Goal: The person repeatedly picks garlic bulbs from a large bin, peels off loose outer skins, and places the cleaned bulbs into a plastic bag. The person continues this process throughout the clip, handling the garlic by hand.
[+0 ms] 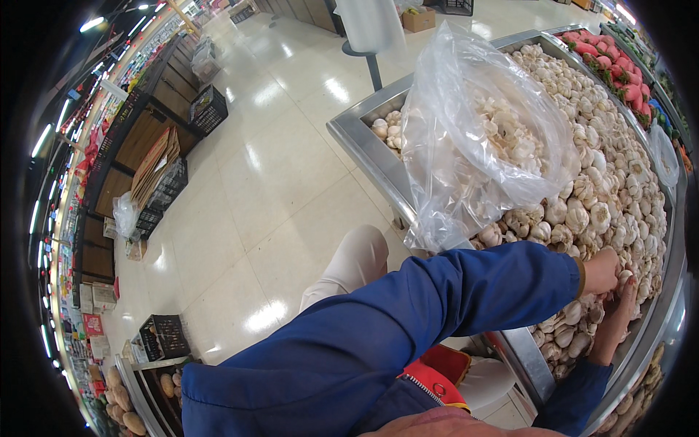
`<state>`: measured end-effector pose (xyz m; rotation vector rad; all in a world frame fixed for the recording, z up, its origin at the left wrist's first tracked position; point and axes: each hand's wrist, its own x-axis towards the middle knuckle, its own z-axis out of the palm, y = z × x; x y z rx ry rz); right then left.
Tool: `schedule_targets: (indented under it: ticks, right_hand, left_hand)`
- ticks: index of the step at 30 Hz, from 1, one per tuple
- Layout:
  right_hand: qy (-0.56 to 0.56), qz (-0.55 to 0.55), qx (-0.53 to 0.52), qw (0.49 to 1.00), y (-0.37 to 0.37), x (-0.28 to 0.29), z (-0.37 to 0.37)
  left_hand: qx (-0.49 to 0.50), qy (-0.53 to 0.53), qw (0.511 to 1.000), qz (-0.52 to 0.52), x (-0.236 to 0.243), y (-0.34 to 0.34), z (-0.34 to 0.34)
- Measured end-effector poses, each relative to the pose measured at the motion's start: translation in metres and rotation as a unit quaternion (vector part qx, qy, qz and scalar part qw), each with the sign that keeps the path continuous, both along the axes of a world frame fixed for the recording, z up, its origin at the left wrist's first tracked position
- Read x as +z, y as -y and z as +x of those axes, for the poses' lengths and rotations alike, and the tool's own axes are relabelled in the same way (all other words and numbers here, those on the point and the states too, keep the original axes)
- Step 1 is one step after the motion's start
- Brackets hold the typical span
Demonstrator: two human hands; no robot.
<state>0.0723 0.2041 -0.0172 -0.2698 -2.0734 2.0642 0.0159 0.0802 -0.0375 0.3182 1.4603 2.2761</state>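
Note:
A metal-edged bin [364,142] in front of me is heaped with garlic bulbs [601,215]. My left arm, in a blue sleeve, reaches across to the right side of the heap. There my left hand [601,272] is closed, its fingers mostly hidden, against my right hand [619,317]. Between them a pale garlic bulb [625,277] shows at the fingertips of my right hand, which is closed on it. What the left fingers grip is hidden. A large clear plastic bag [466,160] lies on the heap, with papery garlic skins [513,138] in it.
Red radishes [611,65] fill a section at the far right. Another thin plastic bag [663,154] hangs by the bin's right edge. Black crates [210,109] and flattened cardboard [154,164] line the left shelving. Potatoes [120,400] lie in a bin at lower left.

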Motion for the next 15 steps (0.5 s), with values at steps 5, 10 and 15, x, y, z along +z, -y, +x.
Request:
schedule_targets:
  ticks: [5,10,15]
  right_hand:
    - [-0.027,0.117,0.009,0.993,0.014,0.010,0.006]
    - [-0.080,0.180,0.047,0.979,0.014,0.009,0.004]
    - [-0.067,0.192,0.035,0.978,-0.005,-0.003,-0.002]
  left_hand:
    - [0.014,-0.023,0.998,-0.051,0.000,0.002,-0.001]
    - [0.064,-0.065,0.991,-0.102,-0.002,0.000,-0.003]
    - [0.096,-0.105,0.986,-0.090,0.003,0.001,-0.001]
